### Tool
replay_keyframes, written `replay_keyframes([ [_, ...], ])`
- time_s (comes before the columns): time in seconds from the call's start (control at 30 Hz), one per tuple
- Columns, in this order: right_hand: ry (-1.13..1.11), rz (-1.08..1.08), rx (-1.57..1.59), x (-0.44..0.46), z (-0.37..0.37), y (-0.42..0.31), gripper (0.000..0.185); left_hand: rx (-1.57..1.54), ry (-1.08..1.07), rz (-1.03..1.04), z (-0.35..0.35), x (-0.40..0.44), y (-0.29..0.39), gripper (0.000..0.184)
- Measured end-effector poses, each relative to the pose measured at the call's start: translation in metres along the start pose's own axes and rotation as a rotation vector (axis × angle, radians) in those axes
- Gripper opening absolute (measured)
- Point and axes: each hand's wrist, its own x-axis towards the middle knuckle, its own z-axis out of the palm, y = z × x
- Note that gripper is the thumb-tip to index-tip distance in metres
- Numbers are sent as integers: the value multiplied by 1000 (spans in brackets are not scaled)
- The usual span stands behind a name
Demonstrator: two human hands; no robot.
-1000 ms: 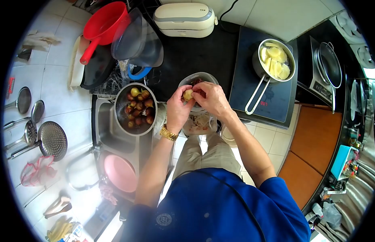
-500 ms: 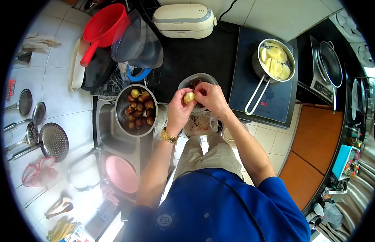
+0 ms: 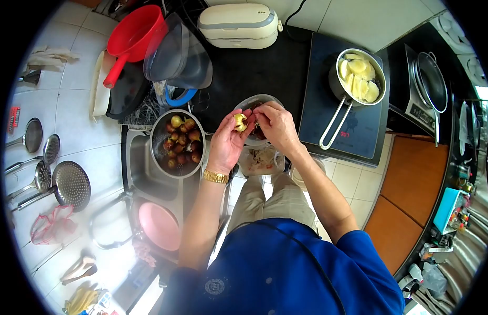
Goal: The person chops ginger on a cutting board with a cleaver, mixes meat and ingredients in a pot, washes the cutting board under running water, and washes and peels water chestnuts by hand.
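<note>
My left hand (image 3: 226, 140) is closed on a small round nut-like piece (image 3: 240, 122), pale yellow with dark brown patches, held at the fingertips with the palm turned partly up. Just to its right, my right hand (image 3: 278, 126) has its fingers pinched together; what they hold, if anything, is hidden. Both hands are over a round bowl (image 3: 244, 104) with dark reddish-brown bits inside, largely covered by the hands. To the left, a metal colander (image 3: 198, 122) holds several whole round pieces (image 3: 181, 137), reddish brown with some yellowish ones.
A saucepan (image 3: 335, 86) of yellow slices sits on the induction hob (image 3: 320, 113), its handle pointing toward me. Below the bowl is a clear container (image 3: 249, 167) with scraps. The sink (image 3: 144, 176) holds a pink basin (image 3: 159, 227). A cream lunch box (image 3: 239, 37) stands behind.
My left hand has turned its palm more upward and shifted slightly left, showing the piece's dark patches. My right hand has drawn a little away from it to the right.
</note>
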Motion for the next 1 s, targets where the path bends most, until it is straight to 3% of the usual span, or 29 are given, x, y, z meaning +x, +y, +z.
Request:
replay_keyframes([
  [0.1, -90, 12, 11, 1, -4, -15, 14, -48, -28, 2, -2, 1, -1, 33],
  [0.43, -87, 94, -7, 7, 5, -12, 10, 126, 3, -9, 3, 4, -6, 33],
  [0.63, 1, 327, 178, 8, 3, 3, 13, 45, -13, -26, 4, 6, -5, 32],
  [0.8, 39, 137, 38, 6, 0, 7, 13, -124, 36, -74, 5, 6, 1, 31],
  [1.0, -122, 104, 66, 9, 0, -9, 16, 43, 9, -26, -1, 8, -1, 31],
])
